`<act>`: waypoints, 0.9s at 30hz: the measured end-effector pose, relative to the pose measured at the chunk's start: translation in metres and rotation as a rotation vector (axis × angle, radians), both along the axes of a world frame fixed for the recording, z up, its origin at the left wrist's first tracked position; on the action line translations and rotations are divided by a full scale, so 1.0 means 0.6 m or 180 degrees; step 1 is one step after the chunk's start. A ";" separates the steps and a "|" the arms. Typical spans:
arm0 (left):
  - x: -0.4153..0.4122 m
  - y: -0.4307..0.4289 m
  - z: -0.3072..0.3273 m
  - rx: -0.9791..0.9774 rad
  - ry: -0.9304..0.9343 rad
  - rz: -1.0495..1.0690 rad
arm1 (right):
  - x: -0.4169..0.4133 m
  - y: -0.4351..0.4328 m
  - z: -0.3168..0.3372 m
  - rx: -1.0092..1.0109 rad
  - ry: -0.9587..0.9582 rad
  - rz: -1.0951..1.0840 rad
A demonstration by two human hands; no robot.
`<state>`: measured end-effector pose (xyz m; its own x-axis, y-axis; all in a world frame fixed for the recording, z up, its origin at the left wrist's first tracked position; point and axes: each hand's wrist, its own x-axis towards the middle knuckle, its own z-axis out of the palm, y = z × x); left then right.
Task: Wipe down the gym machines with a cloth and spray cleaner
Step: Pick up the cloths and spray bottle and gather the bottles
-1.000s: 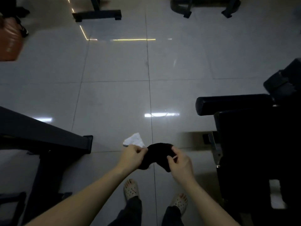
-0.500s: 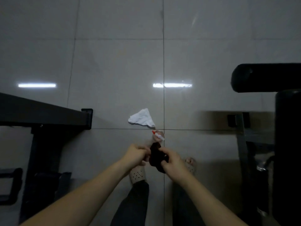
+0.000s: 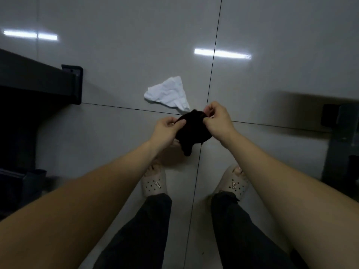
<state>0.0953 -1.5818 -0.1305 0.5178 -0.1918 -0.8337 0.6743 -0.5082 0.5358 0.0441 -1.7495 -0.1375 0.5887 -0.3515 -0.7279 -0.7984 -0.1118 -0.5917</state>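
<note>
A small black cloth (image 3: 192,133) hangs between my two hands above the grey tiled floor. My left hand (image 3: 167,129) pinches its left edge with thumb and curled fingers. My right hand (image 3: 217,119) pinches its upper right edge. The cloth sags down in a point between them. No spray bottle shows in this view.
A crumpled white tissue (image 3: 169,94) lies on the floor just beyond my hands. A black machine frame beam (image 3: 38,80) juts in from the left. Another dark machine base (image 3: 342,136) stands at the right edge. My feet in pale clogs (image 3: 154,184) stand below.
The view has tilted further down toward my feet. My hands have spread the black cloth wider between them; the small red-and-white object seen near them earlier is out of sight.
</note>
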 end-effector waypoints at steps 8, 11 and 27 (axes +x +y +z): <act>0.014 0.005 -0.102 0.0257 0.0220 0.0250 | -0.022 0.045 -0.077 -0.0218 0.0082 0.0923; 0.036 0.013 -0.109 0.0049 0.0377 0.0133 | -0.042 0.057 -0.086 -0.0623 0.0028 0.1904; 0.125 -0.041 -0.352 0.2406 -0.2319 -0.3583 | -0.090 -0.046 -0.135 -0.1223 -0.0395 0.0832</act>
